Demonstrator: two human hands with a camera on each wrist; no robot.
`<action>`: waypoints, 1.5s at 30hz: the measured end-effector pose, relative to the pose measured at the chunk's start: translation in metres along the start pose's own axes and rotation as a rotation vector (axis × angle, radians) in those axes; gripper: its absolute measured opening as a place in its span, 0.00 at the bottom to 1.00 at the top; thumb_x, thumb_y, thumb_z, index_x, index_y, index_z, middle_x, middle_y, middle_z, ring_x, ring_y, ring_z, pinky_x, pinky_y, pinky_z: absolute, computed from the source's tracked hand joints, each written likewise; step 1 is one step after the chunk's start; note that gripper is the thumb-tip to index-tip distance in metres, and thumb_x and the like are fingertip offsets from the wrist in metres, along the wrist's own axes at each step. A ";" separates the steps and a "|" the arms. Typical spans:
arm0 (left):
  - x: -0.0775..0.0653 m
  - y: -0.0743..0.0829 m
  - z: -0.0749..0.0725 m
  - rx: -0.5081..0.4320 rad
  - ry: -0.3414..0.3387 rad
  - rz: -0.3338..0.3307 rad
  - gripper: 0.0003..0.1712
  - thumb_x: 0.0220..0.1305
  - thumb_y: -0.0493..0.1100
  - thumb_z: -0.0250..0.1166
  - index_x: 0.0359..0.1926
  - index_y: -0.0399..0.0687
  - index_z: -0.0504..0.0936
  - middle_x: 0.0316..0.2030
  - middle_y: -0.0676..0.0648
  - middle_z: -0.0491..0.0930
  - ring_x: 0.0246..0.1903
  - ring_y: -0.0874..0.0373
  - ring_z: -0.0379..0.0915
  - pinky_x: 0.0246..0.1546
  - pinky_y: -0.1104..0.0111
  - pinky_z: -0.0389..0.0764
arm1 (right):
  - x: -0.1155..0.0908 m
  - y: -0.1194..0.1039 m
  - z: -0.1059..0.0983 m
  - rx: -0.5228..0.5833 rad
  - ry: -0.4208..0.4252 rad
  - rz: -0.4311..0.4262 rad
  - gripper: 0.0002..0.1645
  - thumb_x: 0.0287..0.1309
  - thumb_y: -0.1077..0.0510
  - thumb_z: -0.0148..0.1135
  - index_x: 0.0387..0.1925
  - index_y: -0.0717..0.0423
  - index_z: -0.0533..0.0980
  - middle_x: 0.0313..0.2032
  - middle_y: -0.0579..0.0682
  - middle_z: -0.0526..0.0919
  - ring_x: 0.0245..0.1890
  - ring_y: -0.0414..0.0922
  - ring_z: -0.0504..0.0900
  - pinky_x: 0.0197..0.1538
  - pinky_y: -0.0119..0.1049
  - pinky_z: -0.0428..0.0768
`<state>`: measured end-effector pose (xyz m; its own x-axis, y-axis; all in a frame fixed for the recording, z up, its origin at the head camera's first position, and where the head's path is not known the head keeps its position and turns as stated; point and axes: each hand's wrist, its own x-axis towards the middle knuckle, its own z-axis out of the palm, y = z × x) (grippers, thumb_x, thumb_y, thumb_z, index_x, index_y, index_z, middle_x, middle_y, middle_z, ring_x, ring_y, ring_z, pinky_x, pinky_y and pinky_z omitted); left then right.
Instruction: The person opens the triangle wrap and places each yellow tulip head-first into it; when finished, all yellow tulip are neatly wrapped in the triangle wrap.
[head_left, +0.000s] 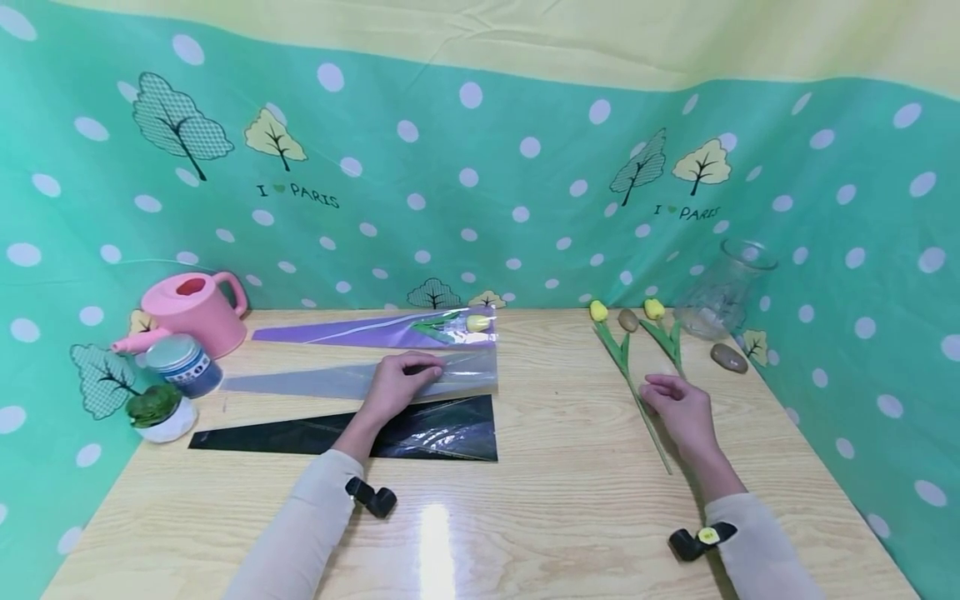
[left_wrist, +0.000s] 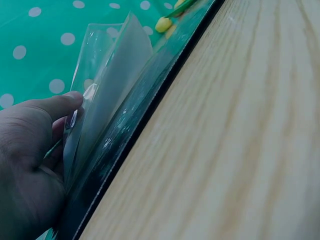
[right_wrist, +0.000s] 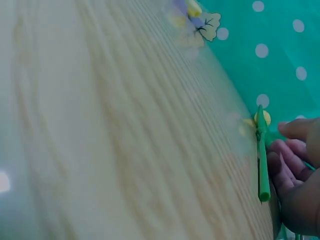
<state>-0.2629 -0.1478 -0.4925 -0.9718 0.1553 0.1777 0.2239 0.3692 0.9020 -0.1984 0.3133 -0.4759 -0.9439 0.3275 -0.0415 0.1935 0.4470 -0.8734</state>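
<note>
My left hand (head_left: 401, 385) pinches the edge of a grey flower sleeve (head_left: 300, 382), which lies between two others. In the left wrist view, the thumb is on the clear film (left_wrist: 92, 75) and the sleeve's mouth stands up, its layers apart. Over at the right, my right hand (head_left: 681, 415) hovers with loosely bent fingers between two yellow tulips. The left tulip (head_left: 622, 358) lies with its stem beside the fingertips; the other tulip (head_left: 663, 337) has its lower stem hidden by the hand. In the right wrist view, thumb and fingers are apart beside a green stem (right_wrist: 263, 170).
A purple sleeve (head_left: 337, 333) containing a yellow tulip lies behind, a black sleeve (head_left: 442, 429) in front. At left stand a pink watering can (head_left: 202, 312), a blue jar (head_left: 183, 367) and a potted succulent (head_left: 165, 417). A glass vase (head_left: 723, 292) and brown stones (head_left: 729, 358) are back right.
</note>
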 end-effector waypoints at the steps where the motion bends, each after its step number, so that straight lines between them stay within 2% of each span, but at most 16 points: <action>1: 0.000 0.000 0.000 0.001 0.001 0.001 0.09 0.65 0.42 0.73 0.46 0.50 0.92 0.49 0.45 0.90 0.55 0.49 0.84 0.62 0.54 0.81 | 0.001 0.001 0.001 -0.037 0.000 -0.011 0.25 0.67 0.50 0.69 0.60 0.58 0.80 0.39 0.40 0.88 0.36 0.26 0.82 0.40 0.21 0.81; 4: 0.000 0.001 0.000 0.005 0.001 0.001 0.09 0.65 0.42 0.73 0.46 0.50 0.92 0.49 0.46 0.90 0.55 0.49 0.84 0.61 0.54 0.81 | 0.002 0.001 0.005 -0.152 0.005 -0.071 0.24 0.64 0.50 0.71 0.57 0.58 0.82 0.43 0.51 0.90 0.36 0.29 0.82 0.39 0.20 0.79; 8: -0.001 0.001 0.000 0.011 -0.007 -0.002 0.09 0.65 0.43 0.73 0.46 0.51 0.92 0.49 0.47 0.90 0.55 0.50 0.84 0.61 0.56 0.81 | 0.002 -0.002 0.011 -0.274 0.044 -0.185 0.21 0.60 0.56 0.73 0.52 0.63 0.84 0.39 0.56 0.91 0.34 0.37 0.85 0.36 0.21 0.77; 12: 0.000 -0.001 0.000 0.006 -0.005 0.002 0.09 0.65 0.42 0.73 0.46 0.51 0.92 0.49 0.46 0.90 0.55 0.49 0.84 0.61 0.55 0.81 | 0.002 -0.005 0.015 -0.321 0.102 -0.244 0.16 0.59 0.62 0.70 0.48 0.66 0.85 0.37 0.60 0.91 0.34 0.47 0.87 0.34 0.21 0.74; 15: 0.000 -0.002 0.000 0.002 -0.001 0.002 0.09 0.65 0.42 0.73 0.46 0.50 0.92 0.49 0.46 0.90 0.55 0.49 0.84 0.61 0.53 0.81 | 0.001 -0.007 0.016 -0.313 0.122 -0.229 0.16 0.59 0.64 0.67 0.49 0.65 0.86 0.40 0.61 0.91 0.36 0.48 0.87 0.34 0.20 0.74; 22: 0.000 -0.003 0.000 -0.006 0.002 -0.003 0.09 0.65 0.42 0.73 0.45 0.50 0.92 0.48 0.46 0.90 0.55 0.49 0.84 0.62 0.52 0.81 | -0.008 -0.011 0.016 -0.170 0.044 -0.149 0.19 0.67 0.62 0.65 0.57 0.62 0.82 0.45 0.60 0.89 0.37 0.34 0.80 0.35 0.21 0.78; 26: 0.000 -0.002 0.000 -0.002 0.002 -0.008 0.09 0.65 0.42 0.73 0.45 0.50 0.92 0.49 0.46 0.90 0.55 0.49 0.84 0.61 0.53 0.81 | -0.013 -0.018 0.016 -0.071 -0.003 -0.130 0.20 0.71 0.61 0.61 0.62 0.60 0.80 0.51 0.61 0.86 0.39 0.32 0.78 0.37 0.22 0.79; 30: -0.001 -0.001 0.001 -0.004 -0.001 -0.014 0.09 0.65 0.42 0.73 0.46 0.50 0.92 0.49 0.46 0.90 0.55 0.49 0.83 0.61 0.54 0.81 | -0.018 -0.026 0.016 0.018 -0.014 -0.097 0.21 0.74 0.59 0.59 0.64 0.58 0.79 0.55 0.61 0.84 0.42 0.31 0.79 0.40 0.21 0.80; 40: 0.000 -0.002 0.001 -0.002 -0.001 -0.015 0.09 0.65 0.42 0.73 0.45 0.51 0.92 0.49 0.46 0.90 0.55 0.50 0.84 0.62 0.55 0.81 | -0.027 -0.051 0.014 0.266 0.032 0.025 0.22 0.74 0.60 0.58 0.66 0.58 0.75 0.45 0.40 0.80 0.45 0.34 0.77 0.46 0.21 0.80; 45: 0.000 -0.002 0.001 -0.007 0.000 -0.012 0.08 0.65 0.42 0.73 0.45 0.50 0.92 0.48 0.46 0.90 0.55 0.49 0.84 0.62 0.54 0.81 | -0.030 -0.064 0.016 0.502 0.061 0.042 0.16 0.71 0.67 0.60 0.58 0.59 0.77 0.38 0.38 0.80 0.39 0.34 0.78 0.41 0.21 0.80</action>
<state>-0.2631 -0.1476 -0.4944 -0.9743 0.1510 0.1672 0.2121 0.3643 0.9068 -0.1866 0.2614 -0.4262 -0.9180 0.3909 -0.0660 0.0642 -0.0178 -0.9978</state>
